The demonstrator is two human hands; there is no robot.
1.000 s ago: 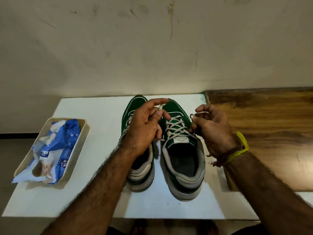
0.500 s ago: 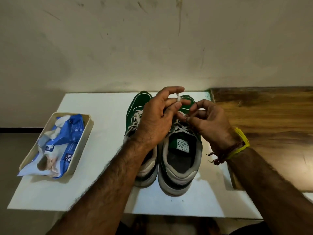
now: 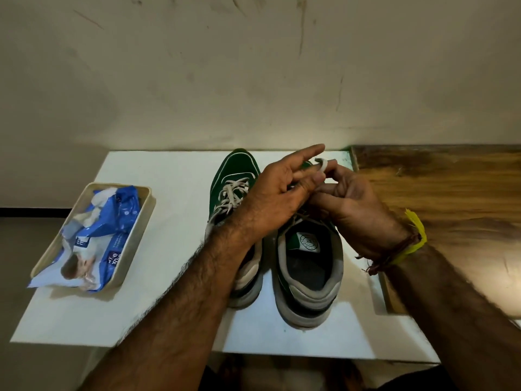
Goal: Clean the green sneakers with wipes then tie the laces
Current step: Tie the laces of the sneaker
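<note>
Wiping looks done; both hands (image 3: 318, 193) pinch the right sneaker's lace (image 3: 321, 162) mid-knot, left sneaker (image 3: 234, 176) apparently still untied.

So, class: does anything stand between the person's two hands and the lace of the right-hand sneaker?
Nothing visible does. The left hand and right hand are already on the lace above the right-hand sneaker. The tray of wipes sits far off to the left on the white table.

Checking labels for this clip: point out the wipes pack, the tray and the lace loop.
wipes pack (image 3: 112, 221), head view, blue front of the wrapper.
tray (image 3: 139, 218), head view, right wall.
lace loop (image 3: 321, 162), head view, top of the white loop.
</note>
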